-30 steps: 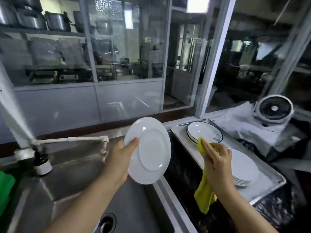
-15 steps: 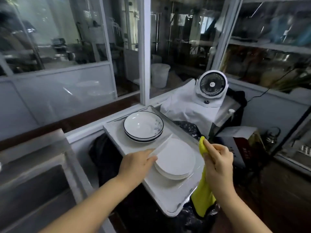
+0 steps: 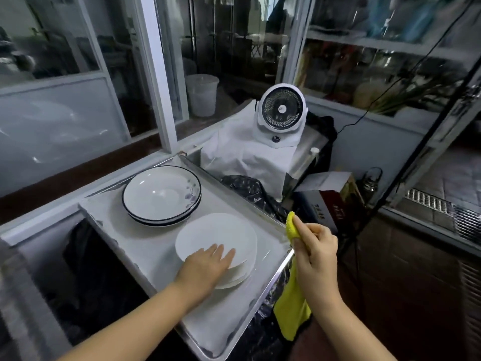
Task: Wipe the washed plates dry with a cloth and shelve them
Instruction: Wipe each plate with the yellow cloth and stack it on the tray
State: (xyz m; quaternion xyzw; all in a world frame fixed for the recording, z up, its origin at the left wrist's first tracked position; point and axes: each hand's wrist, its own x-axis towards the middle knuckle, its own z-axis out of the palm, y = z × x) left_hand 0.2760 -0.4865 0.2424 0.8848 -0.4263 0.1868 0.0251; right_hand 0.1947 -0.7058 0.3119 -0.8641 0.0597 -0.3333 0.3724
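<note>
Left hand [image 3: 208, 264] flat, fingers straight, pressing the top white plate [image 3: 218, 235] onto its stack on the tray [image 3: 145, 246]. Right hand [image 3: 316, 252] pinching the yellow cloth [image 3: 292, 312] beside. Best to square edges before letting go. Beyond, black-rimmed bowls [image 3: 161, 195], then fan [image 3: 282, 114].

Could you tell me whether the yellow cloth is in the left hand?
No, the right hand grips the yellow cloth; the left hand rests on the white plates.
</note>
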